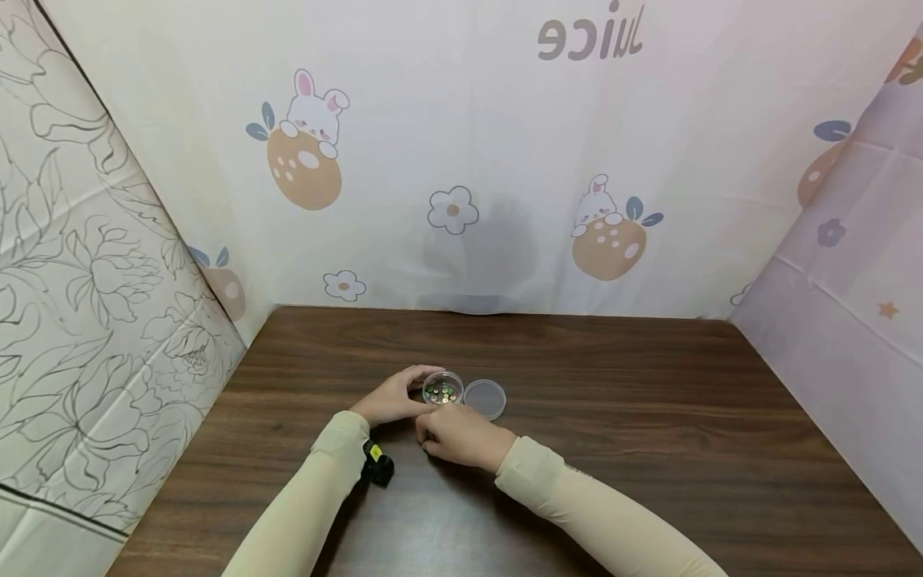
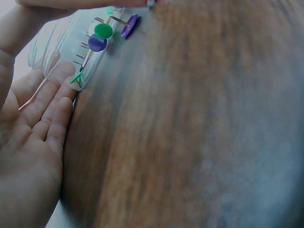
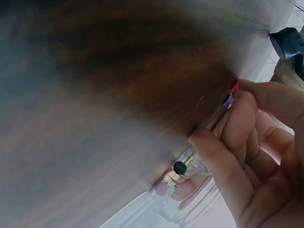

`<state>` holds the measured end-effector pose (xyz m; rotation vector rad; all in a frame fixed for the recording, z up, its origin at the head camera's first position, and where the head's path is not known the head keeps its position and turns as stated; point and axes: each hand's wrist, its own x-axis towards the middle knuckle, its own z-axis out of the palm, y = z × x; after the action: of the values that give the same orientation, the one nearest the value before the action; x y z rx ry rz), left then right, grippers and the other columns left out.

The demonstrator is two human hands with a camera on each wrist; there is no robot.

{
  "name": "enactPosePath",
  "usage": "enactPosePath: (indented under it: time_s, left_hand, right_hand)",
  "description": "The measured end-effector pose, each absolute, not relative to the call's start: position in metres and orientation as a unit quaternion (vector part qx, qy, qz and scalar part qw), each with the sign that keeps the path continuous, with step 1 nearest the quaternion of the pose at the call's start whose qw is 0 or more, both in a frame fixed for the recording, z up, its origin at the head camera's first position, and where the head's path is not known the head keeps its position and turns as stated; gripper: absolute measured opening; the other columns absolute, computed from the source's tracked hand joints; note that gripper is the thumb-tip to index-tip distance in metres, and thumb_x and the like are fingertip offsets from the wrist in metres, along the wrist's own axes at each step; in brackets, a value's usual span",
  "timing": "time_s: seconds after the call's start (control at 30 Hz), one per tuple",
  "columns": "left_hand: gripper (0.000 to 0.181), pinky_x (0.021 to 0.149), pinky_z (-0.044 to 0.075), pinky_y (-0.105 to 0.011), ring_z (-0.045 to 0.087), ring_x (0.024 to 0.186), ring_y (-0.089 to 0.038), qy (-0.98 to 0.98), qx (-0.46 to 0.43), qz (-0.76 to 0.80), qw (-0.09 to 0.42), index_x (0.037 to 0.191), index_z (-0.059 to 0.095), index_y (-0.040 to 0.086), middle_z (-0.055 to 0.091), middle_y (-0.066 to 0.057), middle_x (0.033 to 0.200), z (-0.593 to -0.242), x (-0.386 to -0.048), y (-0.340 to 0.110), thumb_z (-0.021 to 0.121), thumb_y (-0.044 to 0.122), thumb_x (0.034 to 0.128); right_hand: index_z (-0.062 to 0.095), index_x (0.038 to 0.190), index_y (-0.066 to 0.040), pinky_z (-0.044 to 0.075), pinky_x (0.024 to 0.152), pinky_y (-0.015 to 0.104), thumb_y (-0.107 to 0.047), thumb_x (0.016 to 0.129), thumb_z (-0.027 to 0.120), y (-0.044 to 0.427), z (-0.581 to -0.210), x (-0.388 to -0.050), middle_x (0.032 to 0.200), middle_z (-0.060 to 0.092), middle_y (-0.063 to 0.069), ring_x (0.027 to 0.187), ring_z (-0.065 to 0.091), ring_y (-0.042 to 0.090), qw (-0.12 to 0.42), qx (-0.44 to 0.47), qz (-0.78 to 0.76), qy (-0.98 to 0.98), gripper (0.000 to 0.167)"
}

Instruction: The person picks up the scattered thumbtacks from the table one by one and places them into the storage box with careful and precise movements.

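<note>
A clear round plastic box [image 1: 443, 374] holds several thumbtacks [image 1: 445, 394] in different colours. My left hand [image 1: 395, 397] curves round the box's left side, its fingers [image 2: 56, 102] against the wall in the left wrist view. Just in front of the box, my right hand [image 1: 465, 435] is low over the table with its fingers curled. In the right wrist view a red thumbtack [image 3: 235, 85] shows at those fingertips, with a purple thumbtack [image 3: 227, 99] beside it. A purple thumbtack [image 2: 130, 25] is outside the box in the left wrist view.
The round clear lid [image 1: 485, 398] lies flat to the right of the box. Brown wood-grain table [image 1: 613, 385] surrounds both. A black wrist camera [image 1: 378, 465] hangs at the left cuff. Printed curtains [image 1: 461, 144] stand behind and at the sides.
</note>
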<state>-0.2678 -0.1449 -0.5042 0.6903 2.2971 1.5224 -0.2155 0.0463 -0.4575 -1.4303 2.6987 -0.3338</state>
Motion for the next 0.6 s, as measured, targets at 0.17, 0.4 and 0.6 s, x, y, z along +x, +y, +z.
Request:
enactPosePath:
  time_s: [0.17, 0.4, 0.6]
  left_hand:
    - [0.068, 0.101, 0.046, -0.042, 0.052, 0.129, -0.026, 0.796, 0.252, 0.532, 0.144, 0.15, 0.047, 0.013, 0.053, -0.007, 0.142, -0.5052, -0.2677, -0.1454, 0.079, 0.017, 0.0897]
    - [0.068, 0.102, 0.044, -0.047, 0.051, 0.129, -0.03, 0.791, 0.259, 0.536, 0.14, 0.15, 0.045, 0.008, 0.053, -0.012, 0.142, -0.5016, -0.2655, -0.1451, 0.077, 0.012, 0.0904]
    - [0.068, 0.101, 0.045, -0.043, 0.052, 0.128, -0.025, 0.795, 0.26, 0.53, 0.141, 0.15, 0.046, 0.01, 0.055, -0.007, 0.14, -0.5046, -0.2677, -0.146, 0.078, 0.016, 0.0899]
  right_hand:
    - [0.067, 0.079, -0.018, 0.046, 0.061, 0.018, -0.012, 0.091, 0.075, 0.0471, -0.4564, -0.2153, 0.073, 0.06, -0.012, 0.065, 0.054, 0.001, 0.043, -0.468, -0.12, 0.874, 0.015]
    - [0.069, 0.08, -0.016, 0.046, 0.063, 0.016, -0.011, 0.092, 0.073, 0.0483, -0.4535, -0.2165, 0.074, 0.062, -0.011, 0.064, 0.053, -0.001, 0.055, -0.471, -0.122, 0.872, 0.014]
    - [0.068, 0.079, -0.016, 0.044, 0.062, 0.015, -0.009, 0.091, 0.073, 0.0504, -0.4539, -0.2189, 0.073, 0.06, -0.013, 0.063, 0.051, -0.002, 0.072, -0.473, -0.131, 0.868, 0.014]
